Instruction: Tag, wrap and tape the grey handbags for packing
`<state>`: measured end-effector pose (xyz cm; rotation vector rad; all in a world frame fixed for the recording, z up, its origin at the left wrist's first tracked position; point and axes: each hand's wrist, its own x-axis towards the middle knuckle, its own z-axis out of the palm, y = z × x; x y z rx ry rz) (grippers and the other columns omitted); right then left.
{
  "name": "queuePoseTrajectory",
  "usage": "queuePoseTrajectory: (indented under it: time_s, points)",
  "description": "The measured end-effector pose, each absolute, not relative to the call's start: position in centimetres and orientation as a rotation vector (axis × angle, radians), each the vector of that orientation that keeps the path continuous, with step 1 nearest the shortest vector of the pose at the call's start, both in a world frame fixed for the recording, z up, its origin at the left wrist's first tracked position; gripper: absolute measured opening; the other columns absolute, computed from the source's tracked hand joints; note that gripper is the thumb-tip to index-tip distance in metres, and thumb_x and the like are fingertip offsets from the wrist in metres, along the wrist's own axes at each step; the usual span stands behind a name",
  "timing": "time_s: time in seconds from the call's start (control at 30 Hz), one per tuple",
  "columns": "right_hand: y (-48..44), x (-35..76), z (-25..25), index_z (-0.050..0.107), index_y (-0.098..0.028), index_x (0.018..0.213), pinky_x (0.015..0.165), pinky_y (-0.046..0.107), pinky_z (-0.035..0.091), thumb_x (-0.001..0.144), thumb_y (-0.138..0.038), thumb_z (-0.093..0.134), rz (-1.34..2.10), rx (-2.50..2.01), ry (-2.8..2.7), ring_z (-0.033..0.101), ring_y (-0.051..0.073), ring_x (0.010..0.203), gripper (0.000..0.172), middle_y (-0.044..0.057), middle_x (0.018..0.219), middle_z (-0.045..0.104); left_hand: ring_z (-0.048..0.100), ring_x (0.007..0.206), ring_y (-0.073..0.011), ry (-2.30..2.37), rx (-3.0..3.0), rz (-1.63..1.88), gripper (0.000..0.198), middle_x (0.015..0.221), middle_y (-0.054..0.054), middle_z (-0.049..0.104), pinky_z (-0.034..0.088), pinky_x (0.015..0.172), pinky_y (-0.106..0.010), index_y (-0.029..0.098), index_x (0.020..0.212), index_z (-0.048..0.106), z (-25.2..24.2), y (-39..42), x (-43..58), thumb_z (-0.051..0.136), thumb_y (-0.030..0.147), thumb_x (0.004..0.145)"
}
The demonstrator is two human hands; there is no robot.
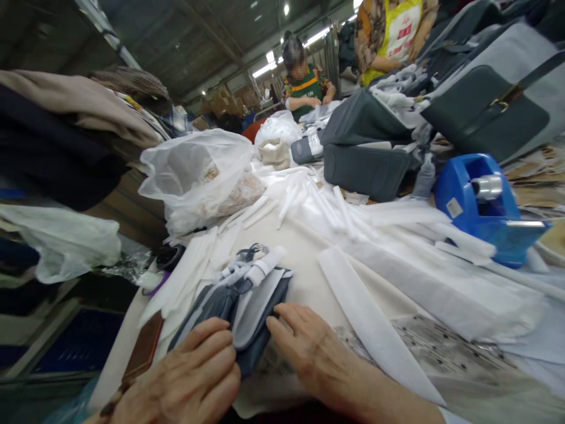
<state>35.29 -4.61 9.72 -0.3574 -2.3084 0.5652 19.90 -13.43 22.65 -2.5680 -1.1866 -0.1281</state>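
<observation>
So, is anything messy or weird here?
Nothing looks broken or spilled. The white paper rolls lie scattered every which way across the table, behind the grey bag.

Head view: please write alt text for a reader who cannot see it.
The left hand and right hand rest on a dark grey bag on a table strewn with white paper strips; a blue tape dispenser stands at right.

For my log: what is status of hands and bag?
Left hand, right hand on grey bag. Bag lies on table. Paper strip beside, nothing blocking.
</observation>
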Motion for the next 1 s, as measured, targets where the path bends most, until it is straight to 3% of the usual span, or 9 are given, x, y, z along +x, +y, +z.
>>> queuePoseTrajectory:
  time_s: [0.17,0.37,0.53,0.63,0.8,0.9,1.0]
  points:
    - [-5.0,31.2,10.9,0.053,-0.016,0.089,0.069,0.031,0.041,0.084,-0.003,0.037,0.556,-0.270,-2.182,0.046,0.019,0.077,0.021,0.006,0.084,0.053,0.053,0.072,-0.0146,-1.243,-2.507,-0.042,0.031,0.065,-0.002,0.054,0.042,0.094,-0.033,0.016,0.067,0.056,25.7,-14.1,17.5,0.035,0.005,0.088]
    - [-1.8,27.2,14.2,0.055,-0.016,0.083,0.070,0.032,0.034,0.087,-0.015,0.049,0.330,-0.264,-2.115,0.049,0.019,0.077,0.006,0.004,0.082,0.058,0.054,0.079,-0.0141,-1.403,-2.410,-0.106,0.025,0.071,-0.001,0.055,0.047,0.087,-0.030,0.016,0.073,0.057,28.8,-13.7,14.2,0.040,0.004,0.086]
    - [1.0,25.0,17.6,0.052,-0.018,0.070,0.065,0.029,0.031,0.085,-0.018,0.057,0.320,-0.010,-2.322,0.051,0.015,0.067,0.015,-0.001,0.068,0.058,0.057,0.082,-0.0133,-1.622,-2.235,-0.264,0.016,0.078,-0.002,0.058,0.050,0.074,-0.023,0.017,0.076,0.055,29.6,-15.2,11.0,0.045,0.012,0.087]
    - [1.6,23.7,18.7,0.051,-0.018,0.070,0.066,0.029,0.033,0.082,-0.018,0.060,0.423,0.097,-2.347,0.053,0.015,0.067,0.016,-0.001,0.068,0.059,0.060,0.088,-0.0142,-1.631,-2.123,-0.375,0.008,0.089,-0.005,0.062,0.051,0.077,-0.024,0.016,0.091,0.054,28.9,-17.0,9.1,0.047,0.014,0.087]
    - [1.0,21.6,18.7,0.053,-0.017,0.085,0.066,0.031,0.036,0.087,-0.016,0.051,0.438,0.158,-2.225,0.050,0.017,0.068,0.004,0.002,0.073,0.057,0.045,0.122,-0.0238,-1.510,-2.054,-0.122,0.036,0.117,-0.015,0.058,0.044,0.098,-0.040,0.011,0.122,0.046,27.0,-19.9,6.3,0.050,0.016,0.086]
    - [-0.1,20.7,18.5,0.053,-0.016,0.107,0.070,0.033,0.039,0.089,-0.015,0.045,0.356,0.244,-2.190,0.052,0.020,0.078,0.020,0.007,0.089,0.060,0.039,0.127,-0.0256,-1.556,-1.950,-0.151,0.043,0.127,-0.019,0.050,0.044,0.099,-0.042,0.008,0.127,0.040,25.8,-20.9,5.1,0.049,0.015,0.085]
    - [-1.3,20.0,18.4,0.051,-0.016,0.114,0.073,0.034,0.042,0.089,-0.017,0.047,0.320,0.311,-2.186,0.054,0.020,0.084,0.025,0.009,0.098,0.061,0.043,0.124,-0.0236,-1.546,-1.892,-0.227,0.037,0.118,-0.015,0.056,0.046,0.097,-0.040,0.011,0.123,0.045,25.0,-21.5,4.5,0.046,0.013,0.087]
